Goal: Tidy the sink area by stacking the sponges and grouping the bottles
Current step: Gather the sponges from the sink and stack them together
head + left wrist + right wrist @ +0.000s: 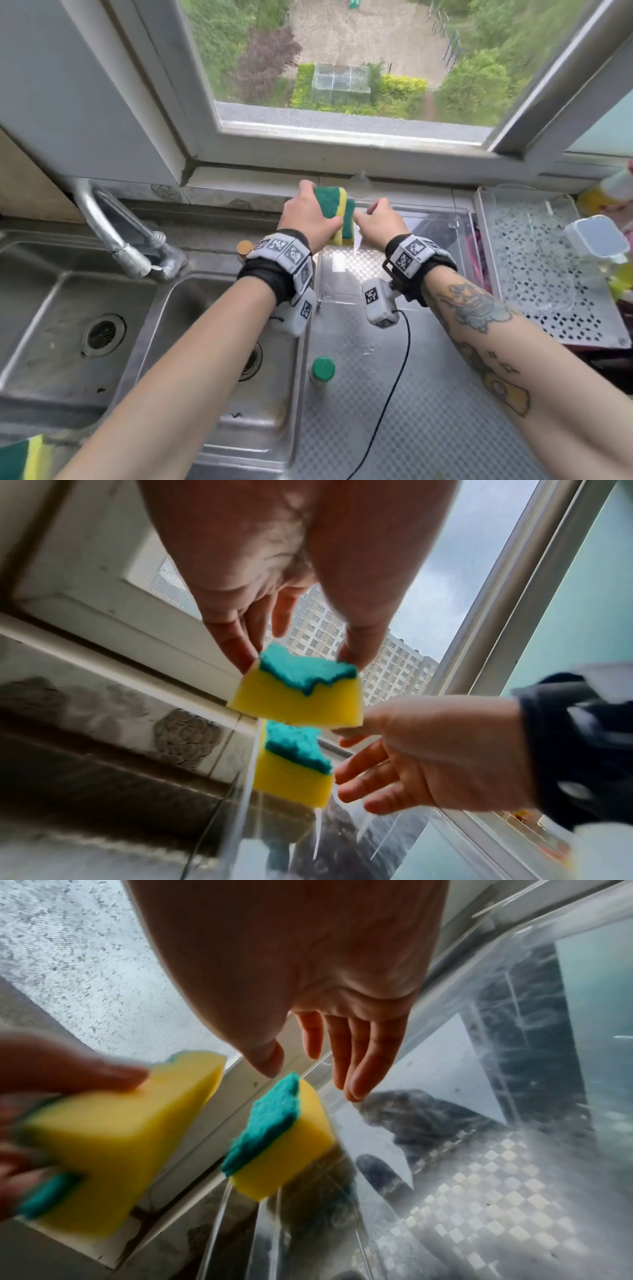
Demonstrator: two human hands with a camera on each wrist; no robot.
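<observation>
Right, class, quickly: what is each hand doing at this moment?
Left hand: grips a green-and-yellow sponge, held in the air.
Right hand: open, fingers relaxed, holding nothing, close beside the second sponge.

We see three sponges (334, 202) (348, 222) (20, 457), the third at the lower left corner. We count two hands (310, 214) (380, 222) and two sink bowls (51, 329) (212, 342).

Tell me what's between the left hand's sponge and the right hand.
A second sponge lies between the held sponge and the open right hand. The right wrist view shows it clearest.
</observation>
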